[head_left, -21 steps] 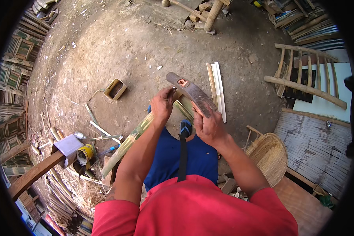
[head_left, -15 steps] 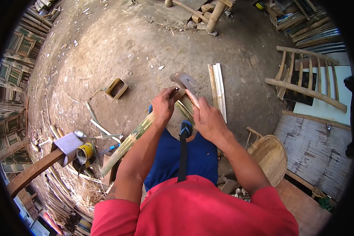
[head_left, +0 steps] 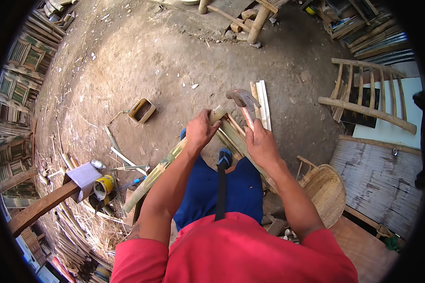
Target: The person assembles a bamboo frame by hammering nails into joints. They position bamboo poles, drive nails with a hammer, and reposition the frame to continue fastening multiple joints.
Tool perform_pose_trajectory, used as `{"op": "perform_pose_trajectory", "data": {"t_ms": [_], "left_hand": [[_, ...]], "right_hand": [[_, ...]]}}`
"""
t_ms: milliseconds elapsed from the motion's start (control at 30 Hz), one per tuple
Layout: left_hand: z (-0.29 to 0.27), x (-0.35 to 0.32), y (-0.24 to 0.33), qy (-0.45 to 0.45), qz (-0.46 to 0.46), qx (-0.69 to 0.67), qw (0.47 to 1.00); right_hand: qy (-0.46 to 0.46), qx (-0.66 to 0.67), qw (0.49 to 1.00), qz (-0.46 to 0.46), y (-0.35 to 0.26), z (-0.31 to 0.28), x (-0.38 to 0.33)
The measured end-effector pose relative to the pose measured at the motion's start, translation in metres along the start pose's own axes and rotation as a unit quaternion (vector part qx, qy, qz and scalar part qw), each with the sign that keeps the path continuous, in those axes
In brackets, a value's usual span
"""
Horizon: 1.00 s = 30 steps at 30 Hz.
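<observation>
While right hand (head_left: 260,145) grips hammer (head_left: 243,103), head (head_left: 242,97) looks dark, handle (head_left: 247,117) reddish.

Daylight brightest on upper-left ground (head_left: 127,59), dimmer right side, bent edges, black vignette

Red shirt (head_left: 250,250) (short-sleeved), blue bottoms (head_left: 244,194), black strap (head_left: 221,194).

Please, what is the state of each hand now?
Left hand: closed on the bamboo piece.
Right hand: closed, holding the hammer by its handle.
</observation>
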<state>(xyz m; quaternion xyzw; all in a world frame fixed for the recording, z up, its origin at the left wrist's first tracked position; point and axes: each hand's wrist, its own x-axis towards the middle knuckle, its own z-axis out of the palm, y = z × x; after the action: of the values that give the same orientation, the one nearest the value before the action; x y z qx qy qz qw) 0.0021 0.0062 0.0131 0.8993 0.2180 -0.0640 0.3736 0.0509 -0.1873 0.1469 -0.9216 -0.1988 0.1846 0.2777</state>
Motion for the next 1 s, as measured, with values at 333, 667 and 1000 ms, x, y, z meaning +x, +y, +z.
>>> {"op": "perform_pose_trajectory", "data": {"t_ms": [333,667,1000], "left_hand": [[0.011,-0.001,-0.002,0.016,0.011,0.009,1.000],[0.006,0.002,0.000,-0.015,-0.006,0.014,1.000],[0.002,-0.006,0.002,0.010,0.002,-0.004,1.000]], "right_hand": [[0.034,0.030,0.997,-0.055,-0.025,-0.019,0.000],[0.033,-0.019,0.991,-0.125,-0.024,0.007,0.015],[0.160,0.047,0.933,-0.318,-0.050,-0.032,-0.005]]}}
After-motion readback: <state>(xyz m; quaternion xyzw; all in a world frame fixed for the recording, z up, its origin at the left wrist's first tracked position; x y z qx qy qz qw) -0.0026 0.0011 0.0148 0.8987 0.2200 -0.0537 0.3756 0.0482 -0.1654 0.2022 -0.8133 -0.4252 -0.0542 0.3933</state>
